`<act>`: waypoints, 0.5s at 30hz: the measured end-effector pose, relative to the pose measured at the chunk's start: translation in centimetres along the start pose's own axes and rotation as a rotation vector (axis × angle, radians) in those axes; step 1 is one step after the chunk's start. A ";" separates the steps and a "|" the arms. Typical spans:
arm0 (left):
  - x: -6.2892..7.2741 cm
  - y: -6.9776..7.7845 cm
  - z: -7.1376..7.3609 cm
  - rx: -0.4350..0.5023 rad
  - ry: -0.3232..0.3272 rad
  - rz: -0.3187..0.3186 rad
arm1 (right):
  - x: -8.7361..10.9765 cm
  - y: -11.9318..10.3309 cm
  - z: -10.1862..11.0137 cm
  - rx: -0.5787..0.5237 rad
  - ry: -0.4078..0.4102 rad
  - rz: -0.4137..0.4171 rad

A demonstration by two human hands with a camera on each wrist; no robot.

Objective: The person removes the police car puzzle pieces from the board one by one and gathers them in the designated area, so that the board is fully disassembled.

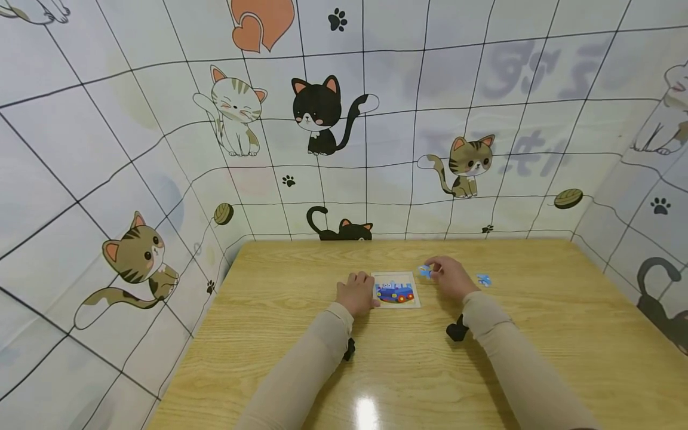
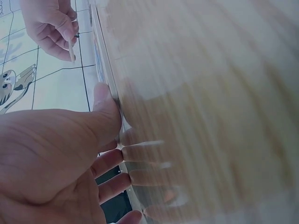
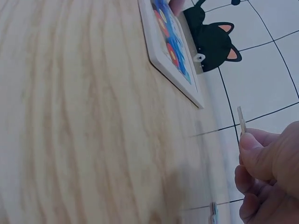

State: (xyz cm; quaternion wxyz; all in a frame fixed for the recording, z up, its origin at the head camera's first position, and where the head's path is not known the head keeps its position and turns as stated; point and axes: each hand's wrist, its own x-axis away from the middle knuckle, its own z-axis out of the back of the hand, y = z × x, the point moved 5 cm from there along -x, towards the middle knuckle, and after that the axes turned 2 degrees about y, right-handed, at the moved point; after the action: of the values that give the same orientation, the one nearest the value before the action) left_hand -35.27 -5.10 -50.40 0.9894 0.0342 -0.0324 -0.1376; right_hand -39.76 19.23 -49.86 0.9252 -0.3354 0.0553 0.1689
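A small jigsaw puzzle in a white frame lies on the table, showing a blue vehicle with red and yellow wheels. At its left edge rests my left hand, the thumb against the frame and the fingertips on the tabletop. My right hand pinches a thin blue puzzle piece between thumb and fingers. That piece appears edge-on in the right wrist view, held above the table and apart from the frame. Another blue piece lies right of the right hand.
The wooden table extends around the puzzle to both sides and toward me. Behind it and at the sides hangs a white cloth printed with cats and grid lines. Black wrist mounts sit under the sleeves.
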 end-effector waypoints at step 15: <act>-0.4 -0.2 -0.5 -0.018 -0.019 0.010 | 0.6 1.7 0.7 0.043 -0.026 -0.085</act>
State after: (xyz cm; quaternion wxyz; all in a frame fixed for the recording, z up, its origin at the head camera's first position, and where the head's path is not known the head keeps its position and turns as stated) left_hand -35.67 -5.18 -50.97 0.9899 0.0241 -0.0406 -0.1335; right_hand -39.78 21.04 -50.45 0.9392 -0.3151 0.0326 0.1324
